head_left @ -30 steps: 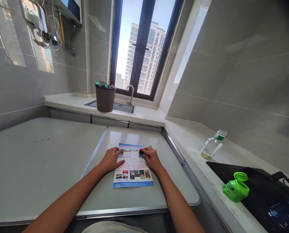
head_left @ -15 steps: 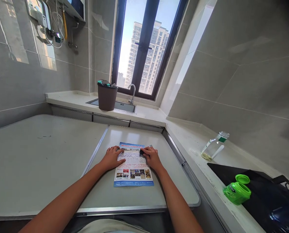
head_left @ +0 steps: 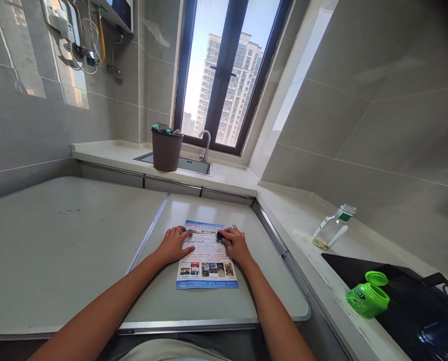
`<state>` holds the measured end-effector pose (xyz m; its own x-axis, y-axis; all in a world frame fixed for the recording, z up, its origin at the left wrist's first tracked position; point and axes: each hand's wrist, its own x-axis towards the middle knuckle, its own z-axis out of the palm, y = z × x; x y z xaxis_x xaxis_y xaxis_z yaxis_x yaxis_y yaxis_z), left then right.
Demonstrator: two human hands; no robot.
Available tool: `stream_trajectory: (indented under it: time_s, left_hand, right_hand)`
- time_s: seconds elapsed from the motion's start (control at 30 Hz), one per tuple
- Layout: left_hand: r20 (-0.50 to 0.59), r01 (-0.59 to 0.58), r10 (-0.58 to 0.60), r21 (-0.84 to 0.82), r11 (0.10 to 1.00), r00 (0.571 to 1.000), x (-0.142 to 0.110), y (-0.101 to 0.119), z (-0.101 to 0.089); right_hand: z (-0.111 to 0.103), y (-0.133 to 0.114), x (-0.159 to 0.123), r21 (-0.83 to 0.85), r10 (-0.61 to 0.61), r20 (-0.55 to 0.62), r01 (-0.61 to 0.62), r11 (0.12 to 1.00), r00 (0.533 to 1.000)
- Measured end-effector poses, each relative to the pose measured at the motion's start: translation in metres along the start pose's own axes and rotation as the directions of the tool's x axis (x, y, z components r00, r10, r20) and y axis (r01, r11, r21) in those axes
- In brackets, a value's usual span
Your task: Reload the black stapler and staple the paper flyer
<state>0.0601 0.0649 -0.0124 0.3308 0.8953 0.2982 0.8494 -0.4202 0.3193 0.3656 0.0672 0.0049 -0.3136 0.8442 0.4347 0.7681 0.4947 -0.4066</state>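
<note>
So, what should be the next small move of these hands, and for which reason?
Perhaps slide the small dark object slightly across the flyer with the right hand. That hand appears to pinch the object over the flyer's upper right, while the left hand lies spread on its left side, well placed to steady it.

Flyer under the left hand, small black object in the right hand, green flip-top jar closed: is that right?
The green flip-top jar is open: the head view shows its lid raised. The flyer is under the left hand, the small black object in the right hand.
</note>
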Motion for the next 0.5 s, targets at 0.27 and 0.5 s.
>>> stream_trajectory:
  time_s: [0.27,0.5]
  left_hand:
    - [0.004,0.002,-0.002,-0.004,1.000,1.000,0.0000,0.0023,-0.0024]
    - [0.025,0.002,-0.002,0.011,1.000,1.000,0.0004,0.0029,-0.0028]
  right_hand:
    - [0.0029,0.0004,0.0000,-0.002,0.015,-0.010,-0.015,1.000,1.000]
    - [0.0024,-0.0027,0.0005,-0.039,0.012,-0.007,-0.013,0.999,1.000]
